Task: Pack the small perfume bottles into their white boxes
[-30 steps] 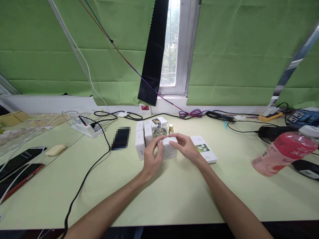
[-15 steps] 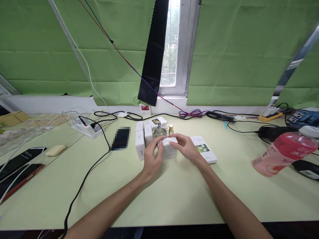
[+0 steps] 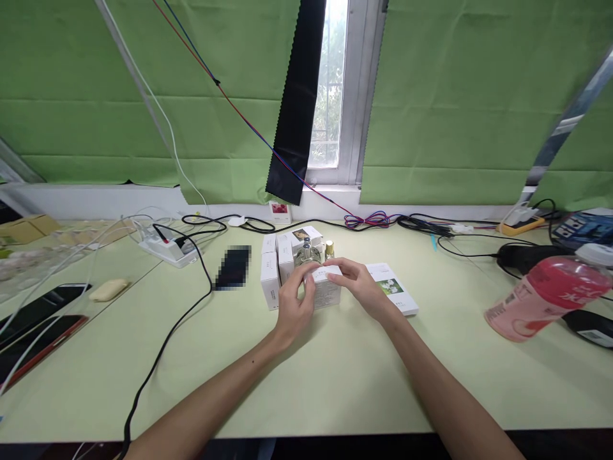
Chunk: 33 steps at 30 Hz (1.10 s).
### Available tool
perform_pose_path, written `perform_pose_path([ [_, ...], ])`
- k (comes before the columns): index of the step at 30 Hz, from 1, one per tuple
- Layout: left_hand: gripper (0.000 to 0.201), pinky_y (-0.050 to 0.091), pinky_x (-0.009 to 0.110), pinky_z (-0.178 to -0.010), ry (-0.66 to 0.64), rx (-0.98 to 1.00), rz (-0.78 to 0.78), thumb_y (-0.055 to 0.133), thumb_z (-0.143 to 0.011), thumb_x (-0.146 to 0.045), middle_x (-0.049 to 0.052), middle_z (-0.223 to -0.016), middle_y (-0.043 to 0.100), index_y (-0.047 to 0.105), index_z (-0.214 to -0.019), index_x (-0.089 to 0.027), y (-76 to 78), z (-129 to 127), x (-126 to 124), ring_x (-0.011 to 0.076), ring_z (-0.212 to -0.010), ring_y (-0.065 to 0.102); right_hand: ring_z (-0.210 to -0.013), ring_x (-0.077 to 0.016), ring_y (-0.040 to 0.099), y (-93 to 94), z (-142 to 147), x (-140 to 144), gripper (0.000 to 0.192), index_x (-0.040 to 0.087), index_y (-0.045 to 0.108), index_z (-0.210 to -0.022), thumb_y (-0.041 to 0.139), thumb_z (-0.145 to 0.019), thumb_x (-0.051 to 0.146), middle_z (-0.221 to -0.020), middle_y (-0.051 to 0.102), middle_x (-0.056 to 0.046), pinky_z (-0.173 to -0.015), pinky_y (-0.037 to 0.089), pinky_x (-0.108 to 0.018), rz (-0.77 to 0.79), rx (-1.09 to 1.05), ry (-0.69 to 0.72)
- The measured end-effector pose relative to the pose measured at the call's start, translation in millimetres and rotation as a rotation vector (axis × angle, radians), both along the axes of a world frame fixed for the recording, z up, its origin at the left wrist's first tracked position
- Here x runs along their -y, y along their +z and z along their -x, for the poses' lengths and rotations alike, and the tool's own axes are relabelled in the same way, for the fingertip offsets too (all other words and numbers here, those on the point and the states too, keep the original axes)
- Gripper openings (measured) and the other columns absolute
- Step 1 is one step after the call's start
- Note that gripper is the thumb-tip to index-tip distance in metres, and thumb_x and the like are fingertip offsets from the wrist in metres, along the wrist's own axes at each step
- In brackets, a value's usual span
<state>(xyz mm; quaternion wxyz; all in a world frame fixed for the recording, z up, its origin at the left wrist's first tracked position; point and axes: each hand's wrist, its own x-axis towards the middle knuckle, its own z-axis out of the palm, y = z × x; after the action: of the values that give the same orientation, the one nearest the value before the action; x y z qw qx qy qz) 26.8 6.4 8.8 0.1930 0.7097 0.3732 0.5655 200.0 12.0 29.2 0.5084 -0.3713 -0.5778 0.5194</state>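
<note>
A small white box (image 3: 326, 291) stands on the pale green table (image 3: 306, 377) at the centre. My left hand (image 3: 294, 305) grips its left side, thumb and fingers on its top edge. My right hand (image 3: 360, 285) holds its right side, fingertips on the top flap. Just behind the box stand a clear glass bottle (image 3: 306, 253) and a gold cap (image 3: 329, 248). Several other white boxes (image 3: 271, 280) stand to the left and behind. A flat white box with a flower picture (image 3: 393, 287) lies to the right of my right hand.
A pink bottle (image 3: 543, 297) lies on its side at the right. A power strip (image 3: 166, 248) and black cables (image 3: 163, 348) cross the left half. Phones (image 3: 38, 310) lie at the far left, a dark phone (image 3: 232, 268) left of the boxes. Green cloth covers the window behind.
</note>
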Motion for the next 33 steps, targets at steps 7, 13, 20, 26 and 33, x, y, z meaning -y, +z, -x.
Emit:
perform_pose_path([
  [7,0.028,0.05,0.037,-0.096,-0.027,-0.041,-0.028,0.041,-0.103,-0.027,0.007,-0.117,0.07,0.064,-0.118,-0.021,2.5,0,-1,0.0215,-0.111,0.065,-0.104,-0.0216,0.059,0.5,1,1,0.03,0.027,0.075,-0.106,0.077,-0.077,0.036,-0.104,0.071,-0.001,-0.091,0.043,-0.033,0.087,-0.093,0.028],
  [13,0.03,0.05,0.037,-0.095,-0.029,-0.06,-0.054,0.038,-0.104,-0.026,0.007,-0.116,0.07,0.064,-0.118,-0.021,3.2,0,-3,0.0215,-0.111,0.064,-0.103,-0.0209,0.059,0.8,6,2,0.028,0.026,0.075,-0.102,0.077,-0.075,0.033,-0.105,0.071,-0.001,-0.088,0.043,-0.031,0.147,-0.226,0.065],
  [20,0.03,0.05,0.038,-0.097,-0.032,-0.059,-0.045,0.038,-0.104,-0.026,0.007,-0.119,0.069,0.063,-0.12,-0.022,3.4,-1,-4,0.0217,-0.113,0.064,-0.106,-0.0215,0.061,0.4,11,3,0.027,0.026,0.074,-0.103,0.075,-0.076,0.033,-0.11,0.072,-0.001,-0.087,0.045,-0.03,0.156,-0.28,0.061],
  [26,0.029,0.05,0.039,-0.098,-0.027,-0.048,-0.016,0.039,-0.104,-0.028,0.008,-0.12,0.069,0.063,-0.12,-0.022,3.9,-1,-2,0.0217,-0.114,0.064,-0.101,-0.0214,0.063,-4.9,13,1,0.03,0.026,0.073,-0.104,0.076,-0.077,0.037,-0.108,0.073,-0.002,-0.087,0.047,-0.031,0.103,-0.259,0.013],
  [33,0.023,0.052,0.04,-0.096,0.018,-0.09,-0.111,0.051,-0.099,-0.026,0.008,-0.118,0.068,0.06,-0.12,-0.022,-1.8,-2,4,0.0228,-0.111,0.064,-0.1,-0.0233,0.068,-17.8,11,-8,0.04,0.024,0.068,-0.109,0.079,-0.076,0.044,-0.104,0.075,-0.006,-0.089,0.05,-0.035,0.0,-0.156,-0.188],
])
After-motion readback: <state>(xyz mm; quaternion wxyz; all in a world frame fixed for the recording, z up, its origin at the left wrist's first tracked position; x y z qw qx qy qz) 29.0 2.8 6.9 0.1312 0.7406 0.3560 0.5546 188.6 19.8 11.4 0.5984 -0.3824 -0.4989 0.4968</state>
